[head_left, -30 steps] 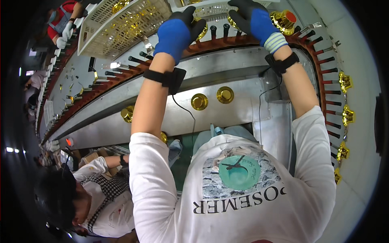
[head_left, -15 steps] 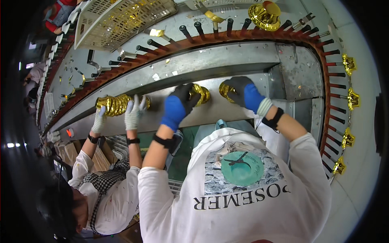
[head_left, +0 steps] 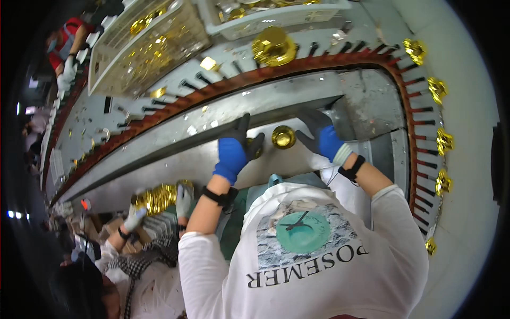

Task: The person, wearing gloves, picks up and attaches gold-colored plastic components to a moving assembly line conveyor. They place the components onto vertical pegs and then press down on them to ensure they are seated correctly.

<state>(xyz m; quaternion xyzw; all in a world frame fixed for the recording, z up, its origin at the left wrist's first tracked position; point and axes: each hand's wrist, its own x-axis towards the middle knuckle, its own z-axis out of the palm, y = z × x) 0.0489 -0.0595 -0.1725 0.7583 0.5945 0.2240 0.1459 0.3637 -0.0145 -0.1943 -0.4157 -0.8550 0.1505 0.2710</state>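
Note:
My left hand point(head_left: 234, 151), in a blue and dark grey glove, is over the metal worktop with thumb and fingers apart. A shiny gold piece point(head_left: 256, 150) shows partly beneath its thumb; the hand hides the rest. To its right a round gold cup point(head_left: 283, 137) stands on the worktop, its round opening facing up. My right hand point(head_left: 320, 133), gloved alike, is just right of this cup, fingers spread and nothing visible in them. At the left, a co-worker's gloved hands point(head_left: 185, 201) hold a long stack of ruffled gold cups point(head_left: 159, 199).
A curved brown conveyor track point(head_left: 223, 85) with black-tipped pegs runs behind and round the right side. Ruffled gold pieces point(head_left: 444, 141) hang along its right side. A large gold item point(head_left: 274, 47) sits at the back, beside a crate of gold scraps point(head_left: 146, 58) and a white bin point(head_left: 276, 18).
My right hand has opened and come off its gold cup, which now stands on the worktop. My left hand's fingers have spread. The co-worker's stack has moved nearer. The view has shifted.

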